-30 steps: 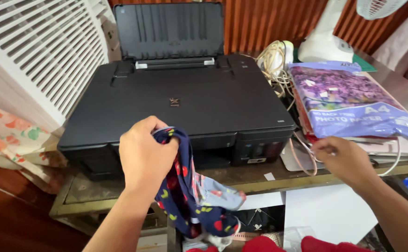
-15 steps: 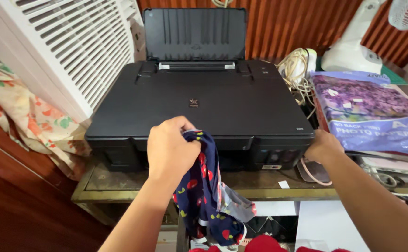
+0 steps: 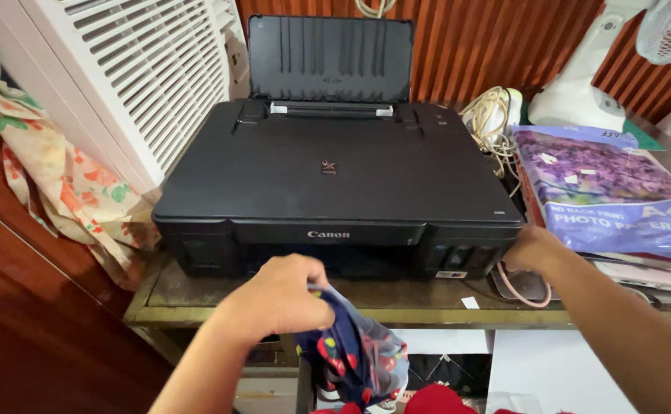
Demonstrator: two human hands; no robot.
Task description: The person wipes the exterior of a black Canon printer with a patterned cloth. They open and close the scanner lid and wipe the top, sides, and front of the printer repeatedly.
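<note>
While the printer sits square on the counter, both hands work at its front edge.

Left hand: the left hand (image 3: 278, 299) is fisted, fingers clamped on a bunched dark blue cloth (image 3: 358, 356) printed with red and yellow shapes. The cloth hangs from the fist, below the counter (image 3: 197, 295) edge and in front of the printer's lower face, apart from it. Bunching it gives the hand a firm wad, and the loose end simply drapes down.

Left arm pose: forearm rising from the bottom of the view, wrist bent slightly, knuckles toward the printer.

Right hand: the right hand (image 3: 531, 249) rests against the printer's front right corner, beside the small control panel. Its fingers are hidden behind the knuckles, so I cannot tell whether they grip or merely press there. It looks like a bracing hold.

Right arm pose: forearm reaching in diagonally from the lower right, nearly straight.

Printer: black printer (image 3: 335, 172), lid flat, rear paper support (image 3: 329, 60) propped upright.

Right of it: a coil of pale cable (image 3: 489, 115), then a purple pack of photo paper (image 3: 604, 188) on a stack, and a white fan base (image 3: 581, 96) behind.

Left of it: a white louvred panel (image 3: 144, 69) with a floral fabric (image 3: 67, 184) hanging below.
</note>
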